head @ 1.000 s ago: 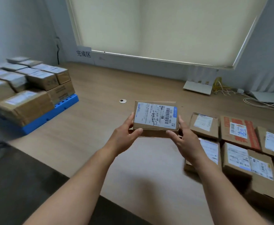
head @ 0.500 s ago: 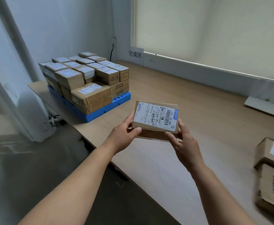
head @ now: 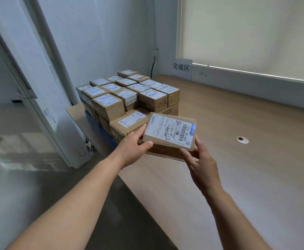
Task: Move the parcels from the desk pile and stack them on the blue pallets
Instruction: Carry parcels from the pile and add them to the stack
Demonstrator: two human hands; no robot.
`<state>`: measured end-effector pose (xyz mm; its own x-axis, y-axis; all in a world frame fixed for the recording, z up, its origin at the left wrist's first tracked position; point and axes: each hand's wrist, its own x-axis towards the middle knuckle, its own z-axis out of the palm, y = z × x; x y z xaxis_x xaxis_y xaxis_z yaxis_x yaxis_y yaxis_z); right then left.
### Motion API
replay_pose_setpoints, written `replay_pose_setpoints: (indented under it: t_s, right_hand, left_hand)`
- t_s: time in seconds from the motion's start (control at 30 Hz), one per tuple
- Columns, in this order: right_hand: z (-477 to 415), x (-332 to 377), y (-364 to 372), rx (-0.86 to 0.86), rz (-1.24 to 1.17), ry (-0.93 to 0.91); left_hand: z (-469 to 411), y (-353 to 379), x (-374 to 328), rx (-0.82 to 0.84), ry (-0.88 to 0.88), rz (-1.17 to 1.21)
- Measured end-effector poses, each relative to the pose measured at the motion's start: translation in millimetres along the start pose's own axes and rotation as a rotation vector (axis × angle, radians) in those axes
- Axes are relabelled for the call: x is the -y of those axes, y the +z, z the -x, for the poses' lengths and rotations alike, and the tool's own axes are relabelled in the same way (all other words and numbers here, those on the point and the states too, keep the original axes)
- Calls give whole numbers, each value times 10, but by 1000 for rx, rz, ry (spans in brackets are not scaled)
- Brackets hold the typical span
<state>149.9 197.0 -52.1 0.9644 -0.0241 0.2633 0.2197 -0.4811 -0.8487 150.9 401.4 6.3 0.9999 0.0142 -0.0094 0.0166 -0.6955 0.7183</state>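
I hold a flat brown cardboard parcel [head: 170, 134] with a white barcode label, tilted, above the wooden desk [head: 237, 168]. My left hand [head: 134, 146] grips its left edge and my right hand [head: 199, 159] supports its right underside. Just behind and left of it stands a stack of several labelled brown parcels [head: 127, 98] in two layers. They rest on a blue pallet [head: 102, 131] at the desk's left end; only a strip of the pallet's edge shows. The held parcel hides the stack's near right corner.
A white sign with black characters [head: 181, 68] leans on the sill below the window blind [head: 246, 33]. A small round disc [head: 242, 140] lies on the desk at right. A white door frame [head: 44, 98] and grey floor lie left of the desk edge.
The view has swung left: the desk pile at right has left the frame and the pallet stack now sits close behind the parcel, which both hands still hold, now tilted.
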Motion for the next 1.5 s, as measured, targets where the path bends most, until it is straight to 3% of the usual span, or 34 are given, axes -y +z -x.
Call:
replay_pose_setpoints:
  t_s: [0.47, 0.97, 1.2, 1.5]
  right_hand:
    - [-1045, 219, 851, -5, -24, 36]
    - [-1745, 754, 1958, -189, 21, 145]
    - [-1903, 733, 2335, -234, 61, 236]
    - [-2082, 719, 2453, -271, 126, 297]
  left_hand:
    - [-1248, -680, 512, 27, 16, -58]
    - [-2656, -1681, 1141, 168, 267, -245]
    - [-3081, -1699, 1383, 287, 360, -306]
    - [-3327, -1608, 1543, 266, 465, -379]
